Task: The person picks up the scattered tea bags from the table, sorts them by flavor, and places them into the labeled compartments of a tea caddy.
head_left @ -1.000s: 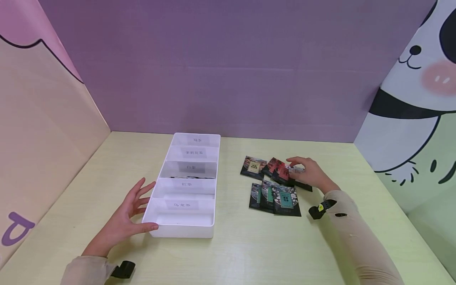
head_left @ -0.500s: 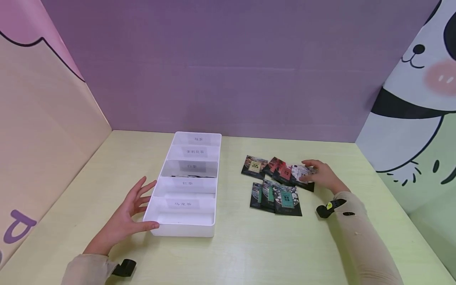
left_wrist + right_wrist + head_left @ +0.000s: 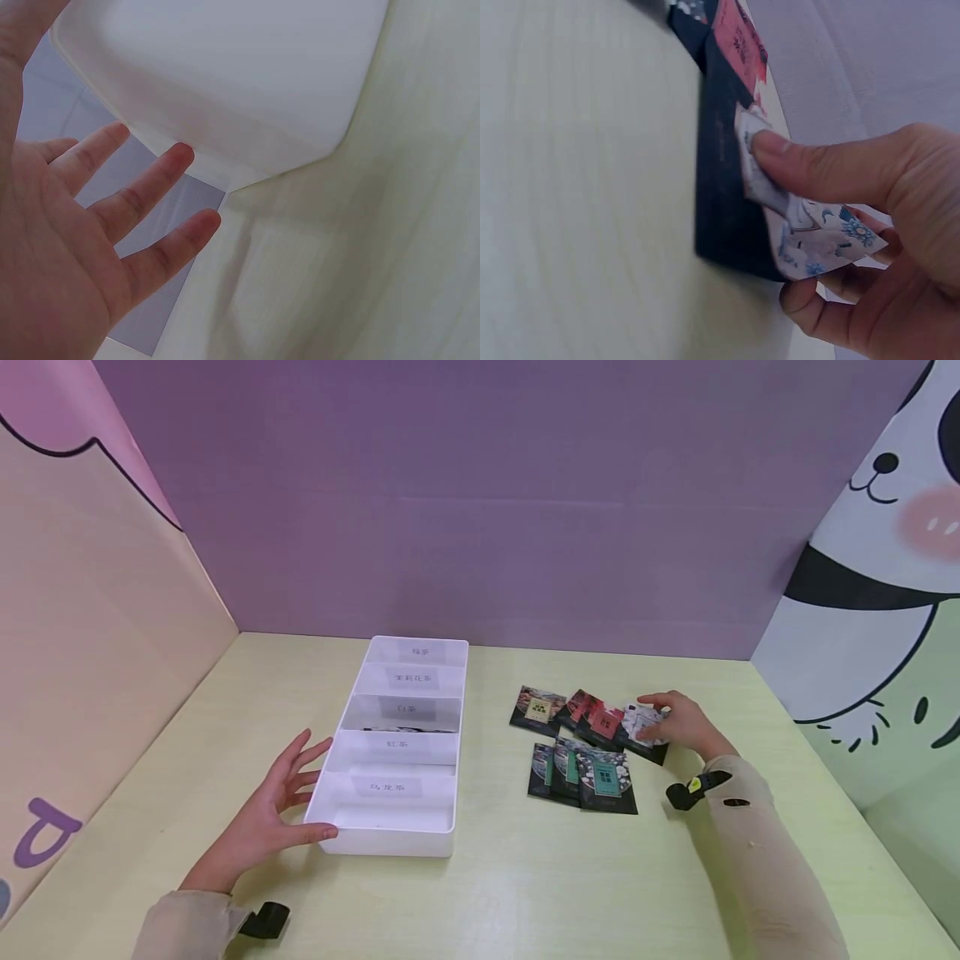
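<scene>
My right hand [image 3: 688,725] pinches the edge of a black tea sachet [image 3: 637,720] with a white, blue-flowered print. In the right wrist view the thumb lies on its printed face, fingers under the lifted edge of the sachet [image 3: 731,202]. It adjoins overlapping red-labelled sachets [image 3: 600,725]. My left hand [image 3: 262,827] spreads at the near left corner of a long white divided tray [image 3: 386,843], thumb on its front rim. The left wrist view has straight fingers beside the tray wall [image 3: 225,112].
A sachet with a yellow label [image 3: 537,710] lies left of the red ones. Several green-labelled sachets [image 3: 606,783] overlap nearer the front. Each tray compartment has a label, and sachet edges [image 3: 408,730] show in the middle one. A purple wall [image 3: 525,527] stands behind.
My right hand has drawn back to the right from the red sachets to the white-printed one, now pinching its right side. The left hand stays at the tray corner.
</scene>
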Available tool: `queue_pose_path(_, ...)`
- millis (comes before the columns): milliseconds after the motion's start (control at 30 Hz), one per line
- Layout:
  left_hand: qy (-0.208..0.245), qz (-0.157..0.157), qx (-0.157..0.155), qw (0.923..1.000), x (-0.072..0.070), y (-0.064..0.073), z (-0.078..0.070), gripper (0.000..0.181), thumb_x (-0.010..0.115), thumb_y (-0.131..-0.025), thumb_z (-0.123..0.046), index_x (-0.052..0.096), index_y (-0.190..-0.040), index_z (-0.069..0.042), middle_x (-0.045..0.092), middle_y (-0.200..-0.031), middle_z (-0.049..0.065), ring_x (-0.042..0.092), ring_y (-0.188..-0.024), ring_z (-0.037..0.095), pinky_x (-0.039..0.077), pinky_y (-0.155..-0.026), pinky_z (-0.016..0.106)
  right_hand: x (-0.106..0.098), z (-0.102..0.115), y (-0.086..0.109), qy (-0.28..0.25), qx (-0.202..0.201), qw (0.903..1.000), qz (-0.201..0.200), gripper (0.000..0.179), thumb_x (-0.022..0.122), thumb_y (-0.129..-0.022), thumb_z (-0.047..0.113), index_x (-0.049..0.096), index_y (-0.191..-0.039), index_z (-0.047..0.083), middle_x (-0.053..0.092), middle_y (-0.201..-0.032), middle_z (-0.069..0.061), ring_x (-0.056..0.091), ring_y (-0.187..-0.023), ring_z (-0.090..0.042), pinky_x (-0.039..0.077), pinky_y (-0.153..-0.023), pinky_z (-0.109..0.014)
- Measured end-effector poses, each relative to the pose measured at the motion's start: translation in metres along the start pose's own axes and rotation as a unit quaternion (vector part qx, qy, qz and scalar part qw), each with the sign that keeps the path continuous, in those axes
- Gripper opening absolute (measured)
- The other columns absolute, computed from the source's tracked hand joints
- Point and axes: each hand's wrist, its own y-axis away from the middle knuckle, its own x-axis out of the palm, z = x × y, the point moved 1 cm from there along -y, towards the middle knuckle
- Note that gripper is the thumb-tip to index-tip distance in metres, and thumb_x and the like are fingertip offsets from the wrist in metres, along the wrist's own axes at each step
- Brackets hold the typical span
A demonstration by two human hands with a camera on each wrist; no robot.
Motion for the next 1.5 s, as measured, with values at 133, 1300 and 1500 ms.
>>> queue_pose_path(133,-0.007,-0.002,-0.011,0.9999,0.001,-0.001,0.000,0.120,0.081,-0.070,0.014,0.006,-0.160,-0.010,0.033,-0.158,-0.008,0.051,-0.119,-0.002,0.043,-0.092,0.013,-0.007,0.002,0.000,0.015,-0.002,0.9999,0.004,0.059,0.080,-0.079,0.007,0.058,-0.132,-0.007,0.054,-0.119,-0.029,0.053,-0.099,-0.039,0.047,-0.081,-0.047)
queue_pose_path(1300,-0.005,-0.003,-0.007,1.0000,0.000,-0.001,0.001,0.122,0.081,-0.068,0.017,0.006,-0.160,-0.010,0.034,-0.156,-0.014,0.051,-0.118,-0.003,0.042,-0.092,0.011,-0.036,0.067,0.000,-0.016,-0.050,0.9986,-0.011,0.036,0.066,-0.085,-0.011,0.065,-0.121,-0.010,0.060,-0.102,-0.022,0.063,-0.092,-0.036,0.059,-0.068,-0.034)
queue_pose_path(1500,-0.004,-0.002,-0.001,1.0000,0.000,-0.002,0.001,0.122,0.081,-0.067,0.018,0.006,-0.160,-0.010,0.035,-0.155,-0.017,0.052,-0.118,-0.003,0.042,-0.092,0.011,-0.033,0.080,0.001,-0.035,-0.069,0.9969,-0.014,0.035,0.066,-0.086,-0.012,0.065,-0.121,-0.011,0.060,-0.103,-0.023,0.064,-0.092,-0.037,0.060,-0.072,-0.040)
